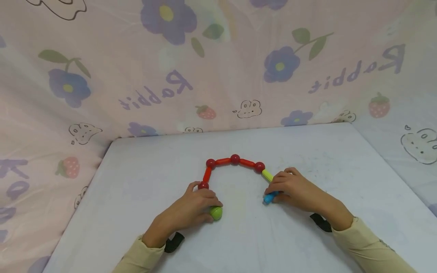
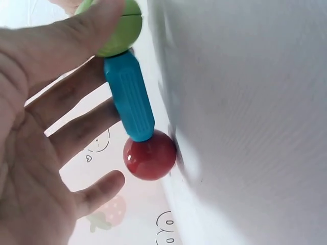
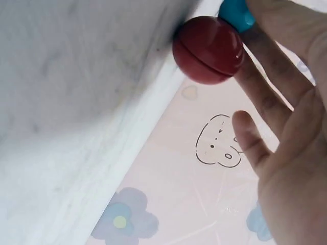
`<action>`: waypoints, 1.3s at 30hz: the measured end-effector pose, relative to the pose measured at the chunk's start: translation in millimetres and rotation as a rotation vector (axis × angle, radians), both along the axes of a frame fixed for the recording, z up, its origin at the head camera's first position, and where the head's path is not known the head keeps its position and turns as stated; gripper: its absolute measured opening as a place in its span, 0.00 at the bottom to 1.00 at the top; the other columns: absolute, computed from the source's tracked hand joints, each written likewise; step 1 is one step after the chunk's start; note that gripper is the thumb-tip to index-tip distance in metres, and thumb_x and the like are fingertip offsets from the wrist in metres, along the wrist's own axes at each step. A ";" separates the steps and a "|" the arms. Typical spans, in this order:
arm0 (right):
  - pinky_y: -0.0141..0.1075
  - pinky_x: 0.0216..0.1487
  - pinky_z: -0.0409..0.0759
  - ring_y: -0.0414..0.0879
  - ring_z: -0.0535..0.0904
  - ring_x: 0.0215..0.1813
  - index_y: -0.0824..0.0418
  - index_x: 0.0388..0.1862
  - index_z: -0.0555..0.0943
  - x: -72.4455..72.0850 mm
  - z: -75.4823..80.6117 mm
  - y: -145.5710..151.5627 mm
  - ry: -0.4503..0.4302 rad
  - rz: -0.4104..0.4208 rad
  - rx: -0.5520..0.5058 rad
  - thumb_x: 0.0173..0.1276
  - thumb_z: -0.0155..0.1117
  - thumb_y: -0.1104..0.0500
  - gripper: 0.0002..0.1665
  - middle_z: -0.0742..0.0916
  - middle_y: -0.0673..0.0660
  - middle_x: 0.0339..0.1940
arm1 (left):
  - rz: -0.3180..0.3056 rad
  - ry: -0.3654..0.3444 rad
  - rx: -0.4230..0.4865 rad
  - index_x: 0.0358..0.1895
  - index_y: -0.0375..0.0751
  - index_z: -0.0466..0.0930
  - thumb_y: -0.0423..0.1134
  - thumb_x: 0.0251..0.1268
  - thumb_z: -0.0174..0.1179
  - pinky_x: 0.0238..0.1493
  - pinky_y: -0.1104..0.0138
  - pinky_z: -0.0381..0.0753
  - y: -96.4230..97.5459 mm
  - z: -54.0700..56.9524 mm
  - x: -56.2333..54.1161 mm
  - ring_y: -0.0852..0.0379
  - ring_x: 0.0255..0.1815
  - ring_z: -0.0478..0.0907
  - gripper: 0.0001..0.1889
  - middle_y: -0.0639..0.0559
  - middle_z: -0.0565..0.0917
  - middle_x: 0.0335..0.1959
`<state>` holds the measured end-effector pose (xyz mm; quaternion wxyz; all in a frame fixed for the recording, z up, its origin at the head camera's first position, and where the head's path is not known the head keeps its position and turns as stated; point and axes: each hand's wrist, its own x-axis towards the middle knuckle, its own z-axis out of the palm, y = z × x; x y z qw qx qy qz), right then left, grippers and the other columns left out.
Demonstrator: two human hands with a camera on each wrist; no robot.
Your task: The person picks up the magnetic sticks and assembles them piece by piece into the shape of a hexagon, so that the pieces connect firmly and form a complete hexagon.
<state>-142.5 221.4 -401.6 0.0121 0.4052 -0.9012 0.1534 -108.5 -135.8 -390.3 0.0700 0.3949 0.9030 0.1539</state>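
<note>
A chain of balls and rods, like a magnetic building set, curves across the table. It has several red balls [image 1: 235, 159], red rods [image 1: 223, 161] and a yellow-green rod [image 1: 268, 175] at its right. At the left end, my left hand [image 1: 191, 208] grips a green ball [image 1: 216, 213]; a blue rod [image 2: 130, 97] joins that ball to a red ball [image 2: 149, 155]. My right hand [image 1: 295, 189] pinches a blue rod [image 1: 269, 198] at the other end. Beside this rod, a red ball [image 3: 208, 50] shows in the right wrist view; the head view hides it behind the hand.
The white table [image 1: 153, 159] carries the chain, with its back edge against a patterned cloth [image 1: 225, 76] that also hangs at the sides. Dark straps [image 1: 174, 242] sit at both wrists, below the beige sleeves [image 1: 141, 256].
</note>
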 end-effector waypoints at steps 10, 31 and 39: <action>0.49 0.60 0.66 0.38 0.82 0.49 0.41 0.46 0.88 3.3 -4.4 -5.3 0.068 -0.002 -0.041 0.55 0.77 0.53 0.18 0.88 0.35 0.41 | 0.031 0.057 0.030 0.52 0.51 0.86 0.49 0.53 0.76 0.70 0.46 0.63 7.5 -4.4 1.2 0.63 0.50 0.80 0.21 0.61 0.86 0.45; 0.41 0.51 0.77 0.38 0.82 0.41 0.46 0.44 0.90 19.3 -3.0 -36.5 0.144 -0.020 -0.045 0.54 0.78 0.48 0.17 0.89 0.40 0.35 | 0.130 0.196 0.021 0.48 0.52 0.88 0.55 0.54 0.74 0.60 0.56 0.73 34.0 -2.1 -2.6 0.63 0.45 0.81 0.20 0.61 0.87 0.41; 0.39 0.52 0.77 0.38 0.80 0.39 0.47 0.43 0.90 21.2 1.3 -60.2 0.131 -0.029 -0.001 0.56 0.76 0.45 0.16 0.88 0.40 0.32 | 0.175 0.166 -0.004 0.48 0.52 0.88 0.56 0.54 0.73 0.54 0.58 0.75 44.0 -1.1 -3.6 0.62 0.45 0.82 0.21 0.60 0.88 0.42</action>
